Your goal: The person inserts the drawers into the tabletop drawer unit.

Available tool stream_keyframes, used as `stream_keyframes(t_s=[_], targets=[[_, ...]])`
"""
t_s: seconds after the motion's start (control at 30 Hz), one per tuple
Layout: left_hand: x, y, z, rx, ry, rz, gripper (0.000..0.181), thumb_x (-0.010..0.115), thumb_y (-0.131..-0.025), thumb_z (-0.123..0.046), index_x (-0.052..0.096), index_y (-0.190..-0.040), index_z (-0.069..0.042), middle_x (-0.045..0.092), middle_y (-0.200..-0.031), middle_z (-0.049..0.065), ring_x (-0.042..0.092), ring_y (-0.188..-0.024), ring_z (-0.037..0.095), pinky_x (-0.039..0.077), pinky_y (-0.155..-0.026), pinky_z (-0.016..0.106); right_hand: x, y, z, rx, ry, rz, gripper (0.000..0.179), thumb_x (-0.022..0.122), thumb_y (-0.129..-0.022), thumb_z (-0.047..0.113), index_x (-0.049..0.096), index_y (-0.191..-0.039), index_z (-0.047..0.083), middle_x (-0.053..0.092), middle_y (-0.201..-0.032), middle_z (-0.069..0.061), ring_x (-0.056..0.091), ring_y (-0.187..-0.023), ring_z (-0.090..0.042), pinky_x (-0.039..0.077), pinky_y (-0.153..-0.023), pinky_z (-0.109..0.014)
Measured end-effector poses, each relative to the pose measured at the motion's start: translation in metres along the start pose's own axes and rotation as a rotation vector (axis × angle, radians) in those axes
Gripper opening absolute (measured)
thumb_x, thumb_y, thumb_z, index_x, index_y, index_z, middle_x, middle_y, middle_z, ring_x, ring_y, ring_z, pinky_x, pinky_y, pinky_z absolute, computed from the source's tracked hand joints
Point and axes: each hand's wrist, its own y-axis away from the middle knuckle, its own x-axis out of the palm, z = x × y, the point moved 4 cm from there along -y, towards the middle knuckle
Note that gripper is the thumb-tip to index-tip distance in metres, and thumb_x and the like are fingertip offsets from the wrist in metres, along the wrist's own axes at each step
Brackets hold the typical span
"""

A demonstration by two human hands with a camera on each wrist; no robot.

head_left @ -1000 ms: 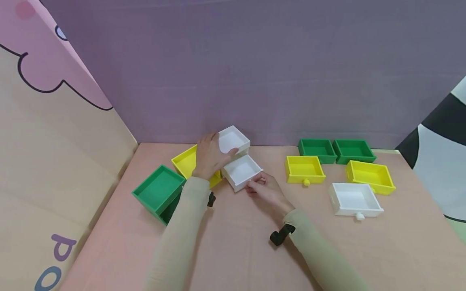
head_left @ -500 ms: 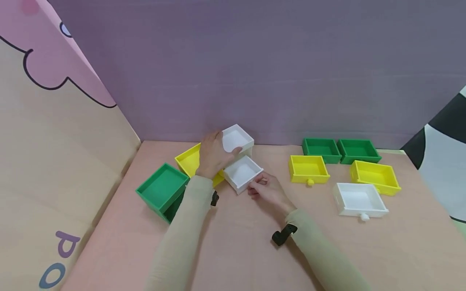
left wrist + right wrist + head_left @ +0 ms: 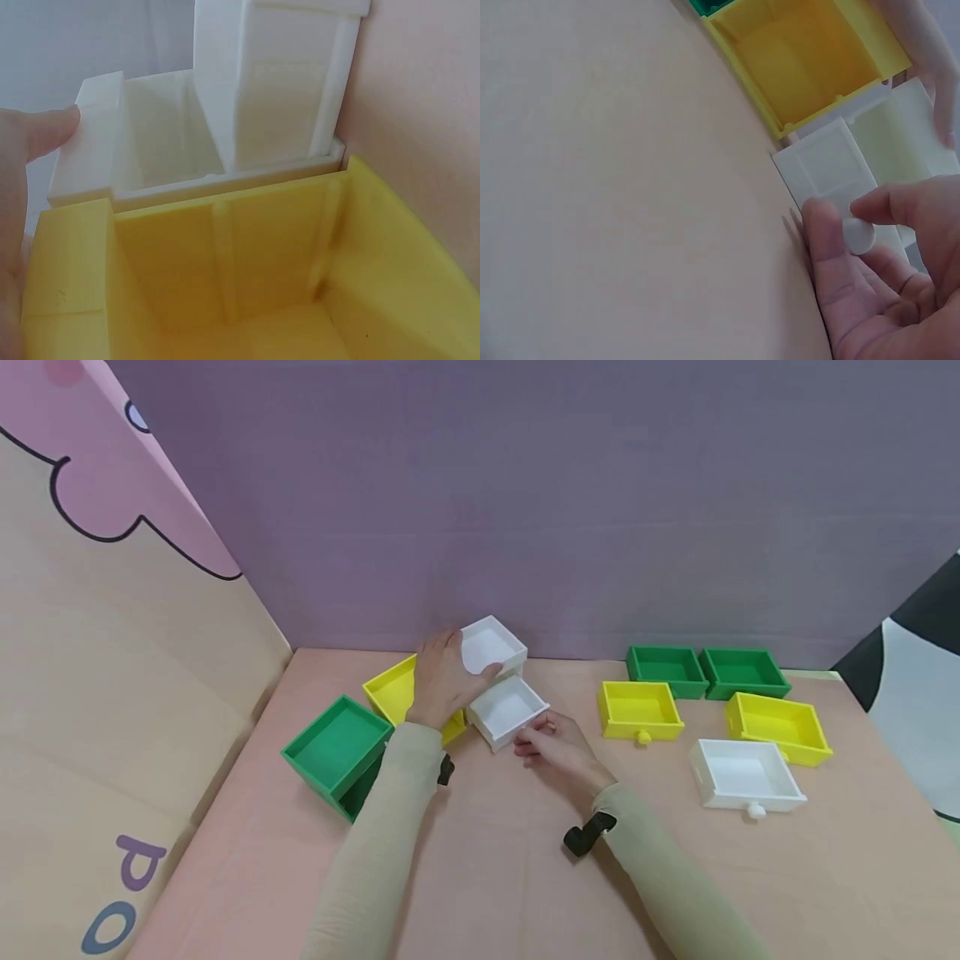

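Observation:
In the head view, a white drawer [image 3: 507,708] sticks out from the lower part of a white case [image 3: 491,645]. My right hand [image 3: 558,752] pinches the drawer's round knob [image 3: 859,235] between thumb and finger, as the right wrist view shows. My left hand [image 3: 444,683] grips the white case from the left; its thumb lies on the case's edge in the left wrist view, and its other fingers are mostly hidden. Partly under the left hand stands a yellow case [image 3: 247,262], right beside the white one.
A green case [image 3: 337,745] with an opening in its front stands left, near my left forearm. At the right lie two green drawers [image 3: 667,668], two yellow drawers [image 3: 639,706] and another white drawer [image 3: 746,772] with a knob. A purple backdrop [image 3: 525,510] rises behind the table.
The head view has shifted slightly, moving everything a little to the right. The white drawer sits slightly farther into its case than half a second ago; both hands keep their holds.

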Motion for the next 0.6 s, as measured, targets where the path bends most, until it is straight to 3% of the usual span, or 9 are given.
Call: stream_keyframes(t_s=[0.13, 0.3, 0.37, 0.5, 0.6], targets=[[0.002, -0.001, -0.001, 0.001, -0.004, -0.003, 0.090, 0.059, -0.095, -0.064, 0.044, -0.160, -0.004, 0.048, -0.165, 0.013, 0.043, -0.153, 0.032, 0.028, -0.132, 0.050, 0.002, 0.003, 0.003, -0.031, 0.065, -0.025, 0.026, 0.068, -0.105, 0.020, 0.062, -0.118, -0.001, 0.076, -0.108, -0.020, 0.074, -0.080, -0.016, 0.065, -0.074, -0.027], [0.003, 0.000, -0.002, 0.002, -0.002, 0.004, 0.090, 0.058, -0.095, -0.065, 0.044, -0.160, -0.005, 0.048, -0.164, 0.013, 0.043, -0.152, 0.032, 0.028, -0.132, 0.050, -0.004, 0.017, 0.012, -0.088, 0.381, -0.153, 0.028, 0.074, -0.100, 0.029, 0.069, -0.117, 0.008, 0.076, -0.104, -0.011, 0.071, -0.089, -0.021, 0.063, -0.080, -0.030], [0.001, 0.000, -0.001, -0.002, 0.005, -0.001, 0.089, 0.059, -0.095, -0.065, 0.045, -0.160, -0.005, 0.049, -0.163, 0.013, 0.044, -0.152, 0.032, 0.028, -0.132, 0.050, -0.006, 0.020, 0.014, -0.107, 0.452, -0.177, 0.028, 0.075, -0.099, 0.030, 0.071, -0.117, 0.009, 0.077, -0.107, -0.011, 0.072, -0.095, -0.024, 0.063, -0.083, -0.033], [-0.001, 0.001, -0.001, -0.006, 0.010, -0.016, 0.089, 0.060, -0.095, -0.064, 0.046, -0.159, -0.004, 0.051, -0.162, 0.014, 0.045, -0.151, 0.032, 0.029, -0.132, 0.050, -0.007, 0.023, 0.014, -0.143, 0.473, -0.160, 0.029, 0.077, -0.098, 0.027, 0.073, -0.119, 0.007, 0.079, -0.111, -0.011, 0.074, -0.101, -0.026, 0.064, -0.085, -0.035], [-0.001, 0.001, -0.001, -0.004, 0.011, -0.015, 0.089, 0.059, -0.095, -0.064, 0.045, -0.159, -0.004, 0.050, -0.162, 0.014, 0.044, -0.152, 0.033, 0.028, -0.132, 0.051, -0.006, 0.022, 0.012, -0.155, 0.437, -0.140, 0.028, 0.076, -0.099, 0.025, 0.074, -0.119, 0.006, 0.079, -0.105, -0.011, 0.075, -0.093, -0.023, 0.064, -0.081, -0.033]])
